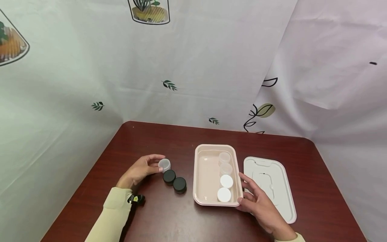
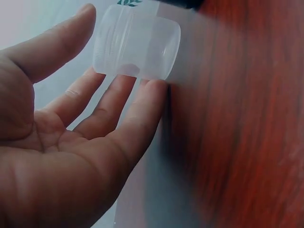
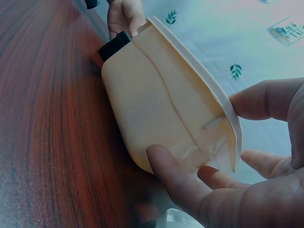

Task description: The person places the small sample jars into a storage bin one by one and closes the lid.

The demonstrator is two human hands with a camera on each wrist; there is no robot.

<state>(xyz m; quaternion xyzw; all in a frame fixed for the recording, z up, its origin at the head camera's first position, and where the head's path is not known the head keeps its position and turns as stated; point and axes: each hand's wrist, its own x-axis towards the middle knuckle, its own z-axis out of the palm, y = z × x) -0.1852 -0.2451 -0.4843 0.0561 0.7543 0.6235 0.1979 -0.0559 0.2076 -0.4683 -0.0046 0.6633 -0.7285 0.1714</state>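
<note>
My left hand (image 1: pixel 142 168) is around a small translucent jar (image 1: pixel 164 164) with a ribbed lid, standing upright on the table. In the left wrist view my fingers, rather straight, touch the jar's side (image 2: pixel 152 47), and the thumb lies just off the lid's edge. Two black-lidded jars (image 1: pixel 169 176) stand in a slanting row beside it. My right hand (image 1: pixel 260 205) rests at the right front corner of a pale pink box (image 1: pixel 205 188), its fingertips against the rim and outer wall. Inside, along the right side, are two translucent jars (image 1: pixel 225 168) and two with white lids (image 1: pixel 226 181).
A white box lid (image 1: pixel 284 191) lies on the table to the right, partly behind my right hand. The dark red wooden table (image 1: pixel 157 218) ends at the back against a white printed curtain (image 1: pixel 193 67). A black device (image 1: pixel 138 199) sits on my left wrist.
</note>
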